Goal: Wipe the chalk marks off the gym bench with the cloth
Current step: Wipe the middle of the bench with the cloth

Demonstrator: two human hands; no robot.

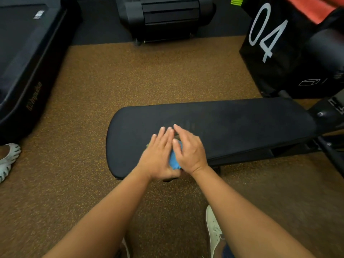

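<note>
Both hands lie flat on the blue cloth [174, 161] on the black bench [232, 127] — left hand [158, 157] and right hand [189, 151] with straight fingers, side by side.

Dim, warm light fell evenly from overhead, leaving a soft shadow under the counter [242, 123]. Motion blur smeared the left hand [158, 155] and right hand [189, 151]. Edges bowed; the black box [275, 53] at 2 o'clock looked soft.

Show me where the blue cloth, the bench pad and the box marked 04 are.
blue cloth [174, 162], head view, on its exposed lower fold.
bench pad [242, 123], head view, on bare black upholstery near its middle.
box marked 04 [279, 58], head view, on its numbered black face.
</note>
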